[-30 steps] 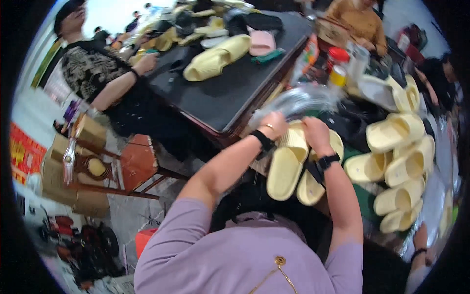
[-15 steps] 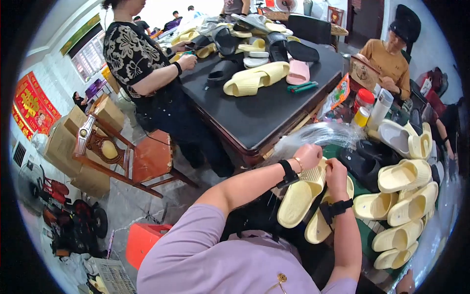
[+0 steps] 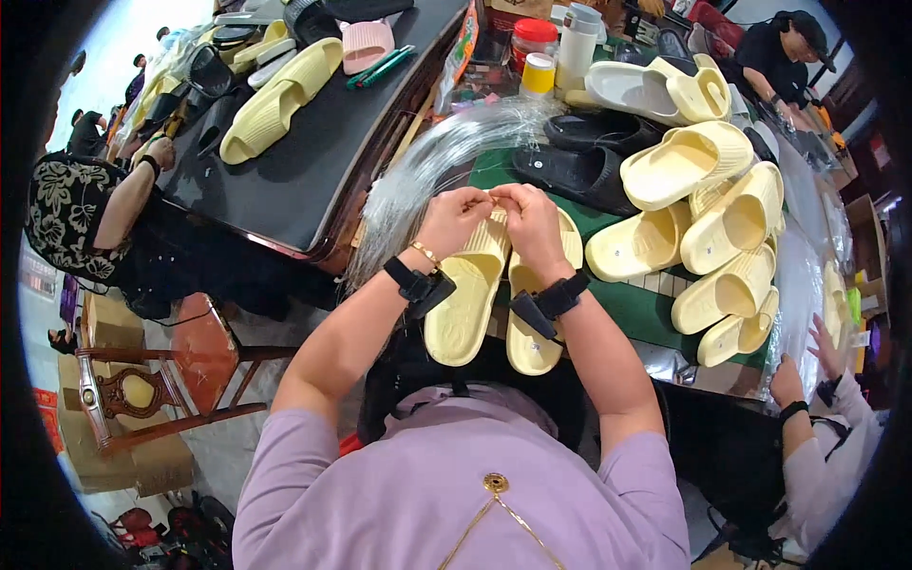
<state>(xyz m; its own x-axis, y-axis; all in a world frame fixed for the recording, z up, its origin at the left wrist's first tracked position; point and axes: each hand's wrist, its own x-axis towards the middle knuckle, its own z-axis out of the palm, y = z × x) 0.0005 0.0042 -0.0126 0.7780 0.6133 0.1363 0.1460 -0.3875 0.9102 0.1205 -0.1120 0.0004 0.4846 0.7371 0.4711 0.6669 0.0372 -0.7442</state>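
Note:
My left hand point(image 3: 454, 223) and my right hand point(image 3: 532, 228) meet over a pair of pale yellow slides. Both are closed in a pinch with the fingertips almost touching, and whatever is between them is too small to make out. Beneath my left wrist lies the left yellow slide point(image 3: 462, 309), toe end under the hands. The right yellow slide point(image 3: 534, 347) rests beside it, partly covered by my right hand and wristband. Just beyond my left hand a bundle of clear plastic strands point(image 3: 404, 195) fans across the table edge.
Yellow slides point(image 3: 731, 223) are piled on the right, near black slides point(image 3: 575, 176). A red-lidded jar point(image 3: 534, 43), a yellow-lidded jar point(image 3: 538, 74) and a white bottle point(image 3: 577, 47) stand behind. A dark table point(image 3: 285, 180) holds more slippers. Co-workers are at left and right.
My view has swung to the right, so the table and chair shift left in the picture. My hands have come closer together over the slides, still pinched. A co-worker's hands now show at lower right.

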